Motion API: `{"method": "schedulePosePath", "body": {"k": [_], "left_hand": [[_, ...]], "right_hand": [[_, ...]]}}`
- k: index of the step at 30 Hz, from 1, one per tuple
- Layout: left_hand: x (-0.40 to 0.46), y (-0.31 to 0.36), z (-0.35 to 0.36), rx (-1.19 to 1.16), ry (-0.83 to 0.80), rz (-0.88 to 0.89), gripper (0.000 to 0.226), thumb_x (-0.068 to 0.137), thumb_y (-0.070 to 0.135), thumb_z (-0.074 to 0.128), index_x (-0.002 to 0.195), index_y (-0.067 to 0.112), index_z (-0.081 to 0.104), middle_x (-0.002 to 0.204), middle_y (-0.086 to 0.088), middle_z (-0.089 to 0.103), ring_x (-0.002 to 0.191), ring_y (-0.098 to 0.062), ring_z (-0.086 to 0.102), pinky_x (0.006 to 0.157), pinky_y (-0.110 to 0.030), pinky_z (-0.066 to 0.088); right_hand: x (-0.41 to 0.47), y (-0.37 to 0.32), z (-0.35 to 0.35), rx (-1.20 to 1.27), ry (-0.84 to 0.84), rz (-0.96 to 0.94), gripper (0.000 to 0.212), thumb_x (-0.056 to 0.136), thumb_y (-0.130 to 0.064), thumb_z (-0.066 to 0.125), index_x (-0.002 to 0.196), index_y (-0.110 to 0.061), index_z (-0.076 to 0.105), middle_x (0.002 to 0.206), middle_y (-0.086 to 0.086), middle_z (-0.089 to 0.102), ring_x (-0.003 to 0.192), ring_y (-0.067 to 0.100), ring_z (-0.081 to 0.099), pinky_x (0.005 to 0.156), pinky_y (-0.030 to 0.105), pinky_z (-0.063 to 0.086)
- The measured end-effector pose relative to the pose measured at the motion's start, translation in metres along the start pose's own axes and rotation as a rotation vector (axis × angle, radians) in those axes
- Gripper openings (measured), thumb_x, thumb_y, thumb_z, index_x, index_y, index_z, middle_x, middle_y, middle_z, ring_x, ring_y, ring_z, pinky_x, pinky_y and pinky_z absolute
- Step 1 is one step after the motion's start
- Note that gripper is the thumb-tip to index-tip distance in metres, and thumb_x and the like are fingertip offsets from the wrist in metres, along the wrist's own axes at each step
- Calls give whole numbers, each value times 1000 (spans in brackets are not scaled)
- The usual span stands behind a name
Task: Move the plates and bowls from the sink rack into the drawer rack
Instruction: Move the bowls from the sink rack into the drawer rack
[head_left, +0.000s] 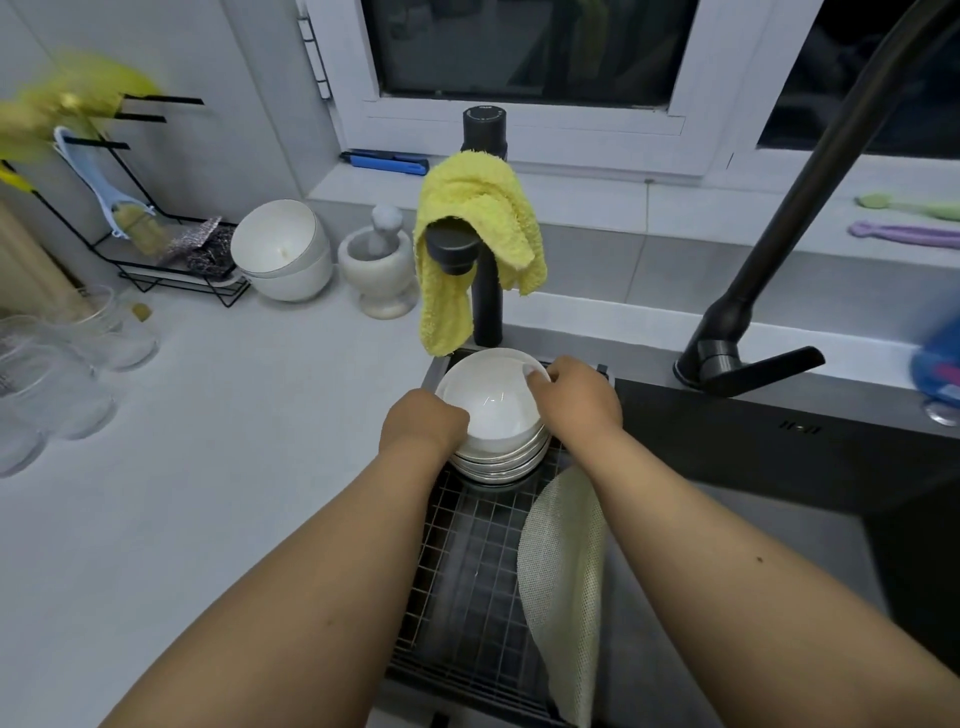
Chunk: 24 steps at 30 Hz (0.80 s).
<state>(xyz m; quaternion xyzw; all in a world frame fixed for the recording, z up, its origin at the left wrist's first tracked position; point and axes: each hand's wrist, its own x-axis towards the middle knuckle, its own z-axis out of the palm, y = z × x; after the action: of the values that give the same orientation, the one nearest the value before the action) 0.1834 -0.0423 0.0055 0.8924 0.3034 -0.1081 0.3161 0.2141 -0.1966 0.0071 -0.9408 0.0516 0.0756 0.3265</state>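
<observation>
Both hands, left (423, 423) and right (579, 397), grip the stack of glossy white bowls (493, 415) in the wire sink rack (467, 571).

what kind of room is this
Most likely a home kitchen: a dark sink with a wire sink rack holding stacked bowls, a black faucet, and a mortar and pestle.

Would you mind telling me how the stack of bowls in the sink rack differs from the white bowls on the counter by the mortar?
The stack in the sink rack sits upright and level on the wire grid; the counter bowls lie tipped, mouths facing sideways. The rack stack holds several pieces; the counter pair looks like two nested bowls. The left hand and right hand grip the rack stack; nothing touches the counter bowls. Both are white.
</observation>
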Motion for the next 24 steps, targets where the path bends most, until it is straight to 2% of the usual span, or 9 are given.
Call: {"method": "schedulePosePath", "body": {"k": [3,5,7,11,15,17,19,21,24], "left_hand": [[1,-5,-5,-198,-41,1,27,72,10,49,93,-2,61,55,-4,68,66,-21,58,60,-26,44],[-4,-8,-6,-259,-54,43,16,71,8,48,80,2,60,38,-2,59,52,-17,52,55,-24,42],[-13,-11,-10,-346,-50,79,7,74,5,50,68,9,50,39,-3,57,45,-18,48,49,-23,40],[-31,-17,-19,-558,-99,74,20,80,2,55,69,12,41,56,-14,60,37,-13,48,41,-21,34],[-50,-27,-25,-696,-170,91,29,83,1,57,62,12,40,50,-11,58,31,-11,40,37,-16,26],[-57,-33,-26,-744,-193,85,31,82,0,57,60,13,38,47,-10,56,30,-11,35,35,-15,22],[-66,-39,-29,-776,-196,72,31,81,0,57,59,13,39,46,-10,55,29,-11,33,35,-14,22],[-74,-45,-32,-798,-184,64,31,81,1,58,58,13,41,46,-9,55,30,-11,33,35,-15,22],[-87,-57,-36,-825,-159,42,29,84,7,59,59,12,45,47,-7,54,32,-12,36,35,-17,24]], "right_hand": [[-3,0,-1,38,-7,4,36,95,-47,43,97,-15,59,86,2,61,82,24,58,66,29,40],[-6,-1,-2,67,-9,5,34,95,-46,43,102,-17,60,89,1,62,85,23,58,68,29,41],[-13,-1,-5,113,6,4,35,96,-46,42,109,-19,60,93,0,63,87,22,58,70,30,42],[-29,-2,-12,203,51,-16,40,95,-50,42,116,-20,57,100,-3,60,88,16,50,74,29,38],[-45,-6,-16,390,-64,-1,41,93,-52,43,115,-20,57,110,-2,61,97,18,53,79,32,42],[-54,-9,-16,577,-143,52,28,93,-47,45,108,-24,53,99,-4,57,99,22,53,90,42,49],[-64,-14,-17,719,-203,103,17,95,-40,46,105,-27,49,91,-7,52,92,22,54,78,43,55],[-74,-17,-15,825,-268,153,13,96,-35,46,104,-26,47,91,-3,52,85,20,54,59,32,52],[-85,-22,-8,910,-336,192,10,95,-35,45,92,-26,51,101,5,58,92,24,57,66,37,54]]}}
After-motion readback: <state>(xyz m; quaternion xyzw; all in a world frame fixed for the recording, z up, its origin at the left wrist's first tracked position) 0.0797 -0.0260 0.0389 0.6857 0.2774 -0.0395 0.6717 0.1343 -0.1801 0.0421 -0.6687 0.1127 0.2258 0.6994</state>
